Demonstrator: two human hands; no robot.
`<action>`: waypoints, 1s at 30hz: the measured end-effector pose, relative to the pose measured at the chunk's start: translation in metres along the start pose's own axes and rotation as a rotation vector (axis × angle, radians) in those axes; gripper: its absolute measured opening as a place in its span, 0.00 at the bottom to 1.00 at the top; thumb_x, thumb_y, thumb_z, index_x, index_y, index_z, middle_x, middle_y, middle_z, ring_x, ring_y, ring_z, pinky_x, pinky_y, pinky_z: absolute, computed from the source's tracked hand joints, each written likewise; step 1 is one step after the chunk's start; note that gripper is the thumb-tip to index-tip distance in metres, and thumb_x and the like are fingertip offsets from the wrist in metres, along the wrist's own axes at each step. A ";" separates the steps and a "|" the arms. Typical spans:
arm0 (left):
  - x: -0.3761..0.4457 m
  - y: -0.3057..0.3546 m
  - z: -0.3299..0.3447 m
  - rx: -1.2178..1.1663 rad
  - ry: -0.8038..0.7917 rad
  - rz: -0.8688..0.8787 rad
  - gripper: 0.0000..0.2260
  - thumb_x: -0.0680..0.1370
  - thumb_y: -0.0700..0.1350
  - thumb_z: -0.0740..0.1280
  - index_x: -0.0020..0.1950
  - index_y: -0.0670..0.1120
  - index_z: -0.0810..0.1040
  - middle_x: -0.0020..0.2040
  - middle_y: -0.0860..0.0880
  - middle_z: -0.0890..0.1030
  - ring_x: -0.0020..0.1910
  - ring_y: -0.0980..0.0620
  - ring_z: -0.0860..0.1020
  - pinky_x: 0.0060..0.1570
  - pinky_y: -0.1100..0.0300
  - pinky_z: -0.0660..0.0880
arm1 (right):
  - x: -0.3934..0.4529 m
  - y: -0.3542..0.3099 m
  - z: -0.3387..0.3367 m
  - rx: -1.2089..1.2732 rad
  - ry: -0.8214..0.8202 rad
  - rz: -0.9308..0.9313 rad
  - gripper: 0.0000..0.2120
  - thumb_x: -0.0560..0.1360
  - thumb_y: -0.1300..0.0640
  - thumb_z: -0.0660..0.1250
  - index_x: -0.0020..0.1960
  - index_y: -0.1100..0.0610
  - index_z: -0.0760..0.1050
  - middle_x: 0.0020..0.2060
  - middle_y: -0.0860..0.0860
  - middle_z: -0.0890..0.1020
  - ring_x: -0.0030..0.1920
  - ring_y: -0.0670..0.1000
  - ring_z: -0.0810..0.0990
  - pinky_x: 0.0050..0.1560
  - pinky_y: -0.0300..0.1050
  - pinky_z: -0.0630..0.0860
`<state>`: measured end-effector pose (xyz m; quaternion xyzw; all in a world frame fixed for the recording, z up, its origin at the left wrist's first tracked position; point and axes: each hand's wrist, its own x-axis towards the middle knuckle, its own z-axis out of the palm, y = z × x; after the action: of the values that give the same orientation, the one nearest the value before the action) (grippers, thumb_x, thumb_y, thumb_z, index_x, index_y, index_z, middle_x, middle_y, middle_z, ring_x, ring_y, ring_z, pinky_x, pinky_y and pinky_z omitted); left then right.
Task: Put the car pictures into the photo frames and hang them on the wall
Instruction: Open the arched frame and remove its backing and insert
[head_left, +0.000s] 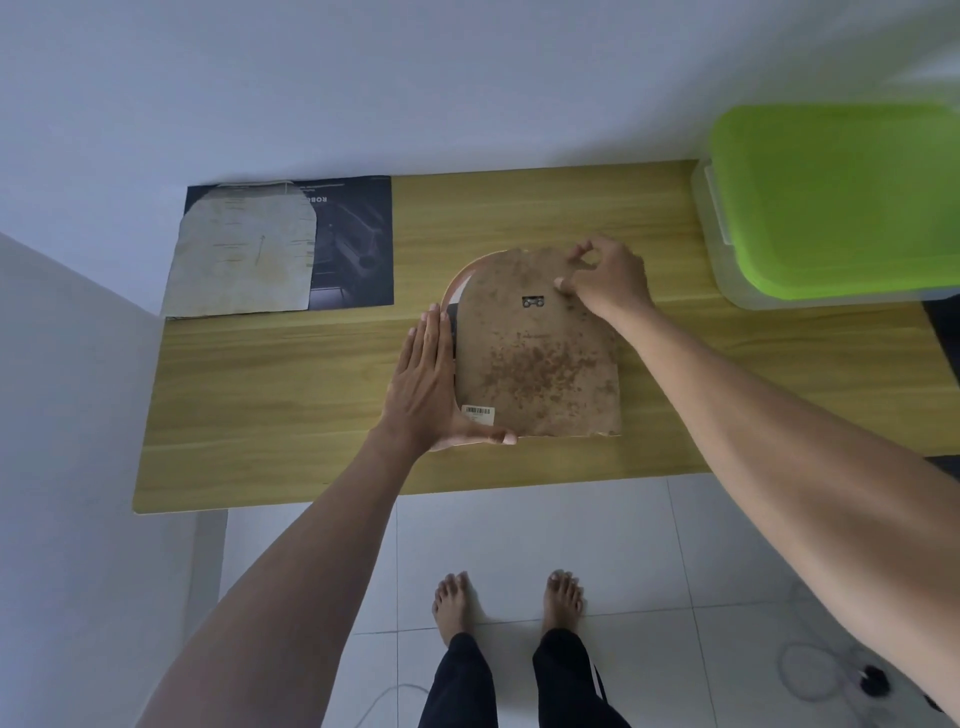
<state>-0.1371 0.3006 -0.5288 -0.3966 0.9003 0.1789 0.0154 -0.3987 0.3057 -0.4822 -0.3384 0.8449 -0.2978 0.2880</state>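
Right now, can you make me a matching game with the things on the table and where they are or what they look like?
Things:
1. Brown backing board
2. Box lid
3. Dark car picture
4. Barcode sticker

Clues:
A. Bright green, at the table's right end
B. Back left by the wall, partly under a pale arched board
C. Between the left hand and right hand
D. Near the brown board's bottom left corner

Pairs: 1-C, 2-A, 3-B, 4-D
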 end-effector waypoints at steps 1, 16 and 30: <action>0.000 0.000 0.000 0.000 -0.003 0.001 0.76 0.52 0.87 0.58 0.79 0.34 0.38 0.81 0.38 0.40 0.81 0.43 0.40 0.79 0.44 0.48 | -0.005 0.007 0.000 0.097 0.039 0.038 0.10 0.70 0.58 0.78 0.49 0.54 0.80 0.55 0.49 0.79 0.54 0.51 0.77 0.49 0.44 0.76; -0.011 -0.028 -0.014 0.012 -0.050 -0.002 0.74 0.54 0.86 0.59 0.79 0.39 0.31 0.80 0.41 0.32 0.80 0.45 0.34 0.80 0.45 0.43 | -0.040 0.022 0.017 0.510 -0.060 0.010 0.20 0.78 0.69 0.65 0.66 0.54 0.77 0.59 0.50 0.80 0.50 0.43 0.80 0.46 0.38 0.80; 0.045 0.076 -0.063 -0.814 0.208 -0.223 0.52 0.62 0.55 0.84 0.80 0.45 0.61 0.66 0.52 0.72 0.65 0.52 0.72 0.65 0.53 0.74 | -0.045 0.011 -0.075 0.656 0.119 -0.022 0.17 0.71 0.66 0.75 0.58 0.55 0.82 0.48 0.50 0.85 0.45 0.48 0.84 0.51 0.48 0.82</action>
<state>-0.2154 0.2946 -0.4543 -0.4811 0.7048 0.4755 -0.2139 -0.4271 0.3686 -0.4278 -0.2188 0.7157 -0.5762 0.3286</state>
